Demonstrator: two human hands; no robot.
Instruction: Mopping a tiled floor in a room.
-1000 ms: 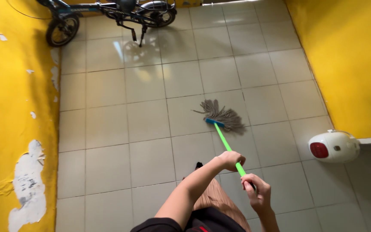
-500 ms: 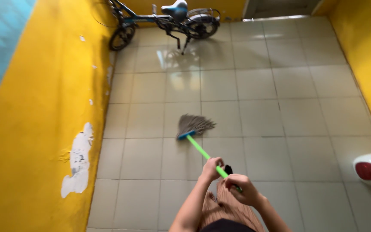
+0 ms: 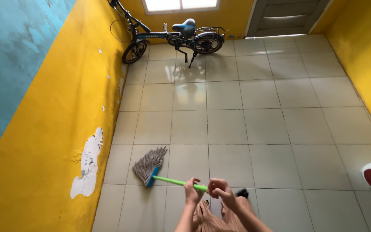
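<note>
Green-handled mop (image 3: 168,180), grey strands splayed on tiles near the yellow wall (image 3: 44,141)

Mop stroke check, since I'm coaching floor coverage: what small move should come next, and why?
Probably sweep the mop head back toward the right. It lies near the yellow wall, and both the left hand and the right hand grip the green handle.

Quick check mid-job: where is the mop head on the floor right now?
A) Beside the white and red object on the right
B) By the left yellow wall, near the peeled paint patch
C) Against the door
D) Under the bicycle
B: the mop head lies on the tiles close to the left wall, next to the peeled patch, far from the bicycle.
</note>
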